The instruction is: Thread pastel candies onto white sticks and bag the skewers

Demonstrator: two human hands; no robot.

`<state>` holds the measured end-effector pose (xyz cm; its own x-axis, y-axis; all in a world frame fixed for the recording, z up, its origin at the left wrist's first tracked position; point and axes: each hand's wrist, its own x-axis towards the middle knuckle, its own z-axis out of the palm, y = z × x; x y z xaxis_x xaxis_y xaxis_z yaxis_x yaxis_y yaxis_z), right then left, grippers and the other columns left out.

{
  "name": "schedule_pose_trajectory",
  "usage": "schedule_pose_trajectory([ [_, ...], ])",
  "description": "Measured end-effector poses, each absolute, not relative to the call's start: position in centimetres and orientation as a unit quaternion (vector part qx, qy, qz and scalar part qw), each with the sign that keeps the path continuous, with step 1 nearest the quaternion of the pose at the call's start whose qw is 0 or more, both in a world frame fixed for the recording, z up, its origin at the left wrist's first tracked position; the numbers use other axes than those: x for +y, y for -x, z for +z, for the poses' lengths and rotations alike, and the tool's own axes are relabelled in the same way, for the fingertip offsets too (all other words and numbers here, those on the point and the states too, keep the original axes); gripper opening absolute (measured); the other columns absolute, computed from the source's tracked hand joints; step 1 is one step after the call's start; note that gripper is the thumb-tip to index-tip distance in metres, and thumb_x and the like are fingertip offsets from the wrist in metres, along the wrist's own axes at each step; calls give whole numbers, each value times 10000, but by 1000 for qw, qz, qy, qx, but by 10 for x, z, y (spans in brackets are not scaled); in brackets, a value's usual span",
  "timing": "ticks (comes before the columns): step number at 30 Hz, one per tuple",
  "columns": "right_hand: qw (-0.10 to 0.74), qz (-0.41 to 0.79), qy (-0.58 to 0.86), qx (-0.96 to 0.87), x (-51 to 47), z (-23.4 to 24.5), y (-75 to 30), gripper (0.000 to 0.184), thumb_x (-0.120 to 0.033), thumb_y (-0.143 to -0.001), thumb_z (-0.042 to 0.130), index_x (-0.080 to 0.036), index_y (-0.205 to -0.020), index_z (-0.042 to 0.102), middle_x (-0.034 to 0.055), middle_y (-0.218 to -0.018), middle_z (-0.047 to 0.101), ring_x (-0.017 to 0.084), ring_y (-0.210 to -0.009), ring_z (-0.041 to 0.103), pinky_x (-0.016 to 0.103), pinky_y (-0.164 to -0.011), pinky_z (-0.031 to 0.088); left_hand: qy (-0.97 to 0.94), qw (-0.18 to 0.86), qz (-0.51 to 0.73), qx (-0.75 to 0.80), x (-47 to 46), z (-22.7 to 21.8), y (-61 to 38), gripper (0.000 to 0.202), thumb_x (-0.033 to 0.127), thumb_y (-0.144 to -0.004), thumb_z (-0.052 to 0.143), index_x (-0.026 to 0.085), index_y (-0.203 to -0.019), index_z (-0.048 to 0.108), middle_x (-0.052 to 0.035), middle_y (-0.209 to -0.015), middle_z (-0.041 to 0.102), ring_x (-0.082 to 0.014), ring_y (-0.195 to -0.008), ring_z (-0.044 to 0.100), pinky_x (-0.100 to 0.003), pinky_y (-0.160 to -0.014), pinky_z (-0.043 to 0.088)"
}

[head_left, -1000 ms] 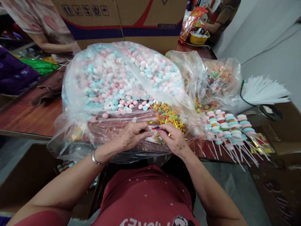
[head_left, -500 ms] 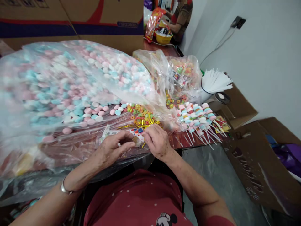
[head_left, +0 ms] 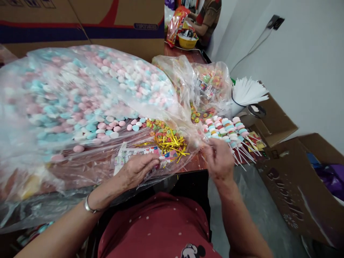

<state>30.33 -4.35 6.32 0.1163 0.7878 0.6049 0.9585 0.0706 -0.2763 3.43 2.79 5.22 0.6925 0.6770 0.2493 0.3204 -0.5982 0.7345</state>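
Left hand [head_left: 138, 170] rests at the worktop [head_left: 197, 163] edge, thumb and forefinger pinched on a printed wrapper [head_left: 129, 154]. Right hand [head_left: 220, 161], well apart from it, has its fingers curled at the sticks of the candy skewers [head_left: 227, 129]; grip cannot be confirmed. Gold twist ties [head_left: 170, 143] lie just beyond the left hand, then ring candies [head_left: 160, 128], then a bag of pastel candies [head_left: 80, 93].

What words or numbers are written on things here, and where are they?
No text reads clearly.
Blue label on the big cardboard box: blurred.
Faint letters on the floor carton: unreadable.
Printed cards by the left hand: too small.
Label in the candy bag: too small.
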Motion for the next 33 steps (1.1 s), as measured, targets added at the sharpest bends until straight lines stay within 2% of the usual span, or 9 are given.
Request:
schedule_pose_trajectory([
  [2,226,-193,736,-608,-48,60,-329,217,-276,-960,427,-154,-999,603,138,-913,665,257,-881,584,364,-764,453,-856,346,260,284,28,52,-36,273,304,-961,452,189,-802,641,-4,-659,652,-111,-563,556,-206,-563,405],
  [5,87,-197,788,-577,-52,51,-349,197,-244,-935,444,-150,-923,617,124,-808,663,259,-804,571,333,-647,399,-846,376,250,285,28,53,-39,279,311,-953,469,182,-783,648,1,-649,644,-105,-568,552,-199,-565,405],
  [9,38,-178,803,-568,-49,43,-354,204,-222,-921,438,-155,-884,627,117,-759,656,238,-728,569,312,-558,326,-815,446,229,289,28,56,-43,290,310,-936,487,171,-746,656,-1,-643,653,-98,-572,553,-192,-568,410],
  [12,101,-205,802,-551,-48,45,-362,245,-202,-906,410,-164,-800,628,114,-732,651,238,-702,571,325,-567,355,-786,486,236,299,28,58,-40,285,319,-915,513,159,-729,658,-6,-637,653,-100,-574,547,-193,-563,413],
  [15,290,-231,746,-553,-53,57,-371,229,-210,-901,423,-183,-808,631,80,-733,648,215,-700,584,329,-624,424,-760,519,233,315,30,60,-33,276,329,-895,540,153,-723,663,-7,-645,660,-102,-583,550,-194,-566,417],
  [18,429,-153,623,-636,-61,74,-369,145,-173,-895,505,-213,-902,644,39,-777,640,181,-717,593,319,-681,459,-723,567,223,326,32,62,-26,285,352,-875,568,145,-706,666,-15,-657,673,-105,-594,562,-193,-567,420],
  [23,364,-82,472,-798,-59,96,-348,209,-56,-853,571,-205,-985,635,29,-788,631,168,-705,548,338,-685,458,-651,663,196,313,35,56,-21,331,425,-841,625,140,-674,640,-12,-591,662,-99,-535,546,-193,-533,404],
  [28,323,-105,431,-836,-49,100,-341,192,-79,-868,581,-208,-1002,628,16,-751,638,158,-657,543,346,-673,458,-592,721,190,307,36,58,-19,388,491,-748,719,138,-633,607,2,-527,612,-105,-490,550,-207,-518,405],
  [33,307,-104,407,-854,-50,102,-343,188,-101,-871,609,-196,-1032,628,28,-777,660,172,-726,571,349,-681,469,-577,733,166,319,39,62,-17,382,484,-727,731,135,-625,613,10,-500,586,-94,-472,521,-204,-514,401],
])
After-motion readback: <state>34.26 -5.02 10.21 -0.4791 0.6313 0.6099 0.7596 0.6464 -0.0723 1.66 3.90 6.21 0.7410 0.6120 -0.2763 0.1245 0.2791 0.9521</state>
